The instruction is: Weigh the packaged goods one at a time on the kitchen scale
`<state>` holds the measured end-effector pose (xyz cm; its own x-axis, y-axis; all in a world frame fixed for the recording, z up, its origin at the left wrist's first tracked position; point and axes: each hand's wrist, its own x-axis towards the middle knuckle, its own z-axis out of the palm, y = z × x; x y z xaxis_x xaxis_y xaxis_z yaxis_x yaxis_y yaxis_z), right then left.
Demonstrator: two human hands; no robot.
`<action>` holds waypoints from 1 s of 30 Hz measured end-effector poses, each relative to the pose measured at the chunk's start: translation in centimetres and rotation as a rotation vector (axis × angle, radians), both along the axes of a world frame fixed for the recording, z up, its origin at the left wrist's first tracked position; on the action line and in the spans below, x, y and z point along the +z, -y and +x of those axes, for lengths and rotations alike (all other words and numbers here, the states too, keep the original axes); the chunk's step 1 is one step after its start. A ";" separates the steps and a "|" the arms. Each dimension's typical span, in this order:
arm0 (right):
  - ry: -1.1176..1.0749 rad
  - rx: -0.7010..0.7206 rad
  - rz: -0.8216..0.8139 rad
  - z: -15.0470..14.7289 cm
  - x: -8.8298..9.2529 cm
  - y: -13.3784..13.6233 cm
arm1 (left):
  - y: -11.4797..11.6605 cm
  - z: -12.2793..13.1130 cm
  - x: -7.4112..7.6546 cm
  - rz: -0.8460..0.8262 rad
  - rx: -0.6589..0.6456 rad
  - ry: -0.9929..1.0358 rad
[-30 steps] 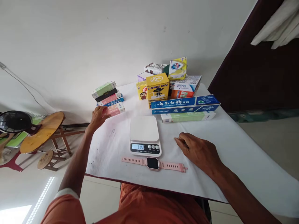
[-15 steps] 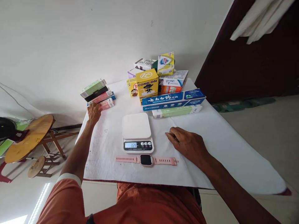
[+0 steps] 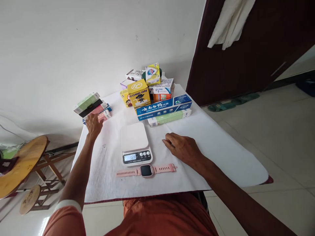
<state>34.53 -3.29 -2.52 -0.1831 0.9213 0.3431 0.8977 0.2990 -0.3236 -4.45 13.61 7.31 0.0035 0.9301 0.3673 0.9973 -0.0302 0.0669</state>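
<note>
My left hand (image 3: 93, 123) reaches to the far left of the white-covered table (image 3: 221, 147) and rests on the lowest pink box (image 3: 105, 114) of a fanned stack of thin boxes (image 3: 89, 103); its fingers are curled over the box's near end. My right hand (image 3: 180, 147) lies palm down on the cloth, fingers loosely bent, holding nothing, just right of a white kitchen scale (image 3: 135, 144). The scale's platform is bare and its display is lit. A pink smartwatch (image 3: 146, 170) lies flat in front of the scale.
A pile of small boxes stands at the back, with a yellow "COME ON" box (image 3: 138, 93), a long blue toothpaste box (image 3: 163, 107) and a green one (image 3: 169, 117). A round wooden table (image 3: 19, 160) and stools stand at the left. A dark door (image 3: 246, 49) is at the right.
The view has swung to the right, so the table sits further left in the frame. My left hand has stayed at the pink box; the right hand has kept its place on the cloth.
</note>
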 end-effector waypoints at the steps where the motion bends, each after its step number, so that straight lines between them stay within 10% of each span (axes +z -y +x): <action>1: 0.004 -0.001 -0.004 0.0 0.0 0.0 | 0.4 1.6 0.5 0.022 -0.047 0.010; 9: 0.041 -0.010 -0.034 -0.2 0.4 0.0 | 3.4 19.3 2.0 -0.092 -0.782 -0.060; 14: 0.073 -0.026 -0.070 -0.5 1.2 0.1 | 2.4 25.0 1.2 -0.240 -0.717 -0.148; 22: 0.056 -0.021 -0.097 -0.4 1.6 0.1 | 3.1 23.6 2.7 -0.249 -0.743 -0.094; 30: 0.036 -0.012 -0.103 -0.3 1.5 0.1 | 9.7 14.0 4.8 -0.175 -0.729 0.059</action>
<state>34.20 -3.43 -1.00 -0.1827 0.9535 0.2397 0.9126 0.2552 -0.3194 9.57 3.87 12.11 0.6259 0.7444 0.2327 0.7233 -0.6656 0.1837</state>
